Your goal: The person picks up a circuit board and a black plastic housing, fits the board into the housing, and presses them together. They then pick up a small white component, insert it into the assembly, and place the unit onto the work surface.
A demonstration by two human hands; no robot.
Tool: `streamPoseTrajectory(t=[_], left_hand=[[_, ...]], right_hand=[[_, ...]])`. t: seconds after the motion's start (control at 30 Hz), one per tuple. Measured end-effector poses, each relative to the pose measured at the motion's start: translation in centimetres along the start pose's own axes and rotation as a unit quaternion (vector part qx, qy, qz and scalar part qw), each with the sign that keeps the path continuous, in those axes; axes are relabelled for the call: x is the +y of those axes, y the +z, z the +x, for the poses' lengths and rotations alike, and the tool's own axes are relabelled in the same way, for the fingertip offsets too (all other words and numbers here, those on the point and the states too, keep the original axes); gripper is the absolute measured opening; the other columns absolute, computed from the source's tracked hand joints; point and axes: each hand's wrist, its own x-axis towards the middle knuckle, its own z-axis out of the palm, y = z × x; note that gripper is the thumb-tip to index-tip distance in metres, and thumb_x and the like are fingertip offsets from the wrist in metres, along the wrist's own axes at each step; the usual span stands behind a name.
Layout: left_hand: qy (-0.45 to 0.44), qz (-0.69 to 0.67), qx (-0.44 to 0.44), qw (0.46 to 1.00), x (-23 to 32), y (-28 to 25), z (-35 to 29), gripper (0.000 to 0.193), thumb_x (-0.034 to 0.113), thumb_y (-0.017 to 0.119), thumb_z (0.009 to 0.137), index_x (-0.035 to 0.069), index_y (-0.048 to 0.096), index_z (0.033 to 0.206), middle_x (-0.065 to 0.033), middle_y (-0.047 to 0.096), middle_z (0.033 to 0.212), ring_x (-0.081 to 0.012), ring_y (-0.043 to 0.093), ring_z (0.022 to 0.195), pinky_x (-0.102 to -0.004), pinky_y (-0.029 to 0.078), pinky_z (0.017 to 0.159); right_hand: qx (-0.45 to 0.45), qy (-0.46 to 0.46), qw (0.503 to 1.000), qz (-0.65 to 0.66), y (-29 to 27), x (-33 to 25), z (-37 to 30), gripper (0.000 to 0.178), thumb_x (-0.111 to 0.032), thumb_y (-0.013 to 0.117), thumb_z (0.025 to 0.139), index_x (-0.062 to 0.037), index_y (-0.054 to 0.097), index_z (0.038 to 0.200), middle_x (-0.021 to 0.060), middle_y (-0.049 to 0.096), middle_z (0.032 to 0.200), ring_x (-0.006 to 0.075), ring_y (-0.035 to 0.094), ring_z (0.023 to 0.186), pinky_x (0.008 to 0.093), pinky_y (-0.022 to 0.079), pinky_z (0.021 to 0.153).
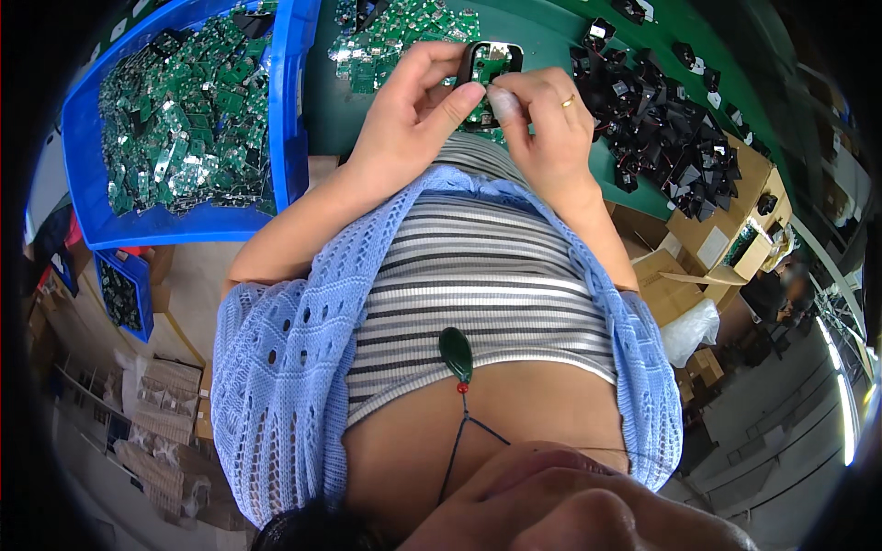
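Note:
Between my hands is a small black plastic housing with a green circuit board lying in it. My left hand grips the housing along its left side, the thumb pressed near the lower edge. At the opposite side my right hand has its thumb and forefinger pinched together at the board's lower right; a pale wrap covers one fingertip and a ring sits on a finger. Whatever is in that pinch, if anything, is hidden by the fingers. Loose green circuit boards lie just beyond my left hand.
A blue bin heaped with green circuit boards stands at the left. Many black plastic housings are piled on the green tabletop at the right. Below them is an open cardboard box. A smaller blue bin sits lower left.

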Motion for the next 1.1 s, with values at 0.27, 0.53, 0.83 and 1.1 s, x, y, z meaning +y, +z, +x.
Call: streamPoseTrajectory(t=[0.27,0.53,0.83,1.1], left_hand=[[-0.111,-0.072,0.089,0.987,-5.9,-3.9,5.9,0.024,0.013,0.06,0.083,0.0,0.052,0.102,0.0016,0.053,0.077,-0.0041,0.049,0.074,-0.0184,0.039,0.067],[-0.054,0.119,0.213,0.968,-12.0,-7.4,14.4,0.026,0.002,0.057,0.079,0.001,0.056,0.105,-0.0056,0.061,0.082,-0.0114,0.054,0.072,-0.0253,0.044,0.063],[-0.013,0.435,0.316,0.843,-14.6,-9.9,24.9,0.023,0.015,0.061,0.075,-0.001,0.056,0.09,-0.0217,0.06,0.08,-0.0375,0.057,0.08,-0.0434,0.045,0.07],[0.258,0.396,0.267,0.84,-10.3,-8.0,22.5,0.049,0.019,0.058,0.081,-0.001,0.04,0.122,-0.023,0.048,0.112,-0.0363,0.046,0.103,-0.0416,0.036,0.091]], right_hand=[[0.017,0.203,0.953,0.225,4.4,7.9,3.2,0.013,0.0,0.057,0.08,-0.0001,0.054,0.093,0.0077,0.058,0.083,0.0164,0.057,0.071,0.0262,0.047,0.06],[-0.152,0.366,0.917,0.051,12.2,16.4,15.6,0.052,-0.029,0.061,0.076,-0.0067,0.041,0.119,0.0261,0.048,0.109,0.0415,0.047,0.102,0.0442,0.041,0.085],[-0.117,0.321,0.933,-0.117,18.5,24.2,17.3,0.02,-0.012,0.059,0.073,0.0015,0.05,0.084,0.0222,0.06,0.08,0.0347,0.06,0.079,0.0435,0.047,0.069],[-0.034,0.184,0.969,0.163,11.2,17.0,14.5,0.017,-0.002,0.051,0.081,-0.0037,0.045,0.097,0.0083,0.052,0.069,0.0156,0.05,0.061,0.0287,0.042,0.056]])
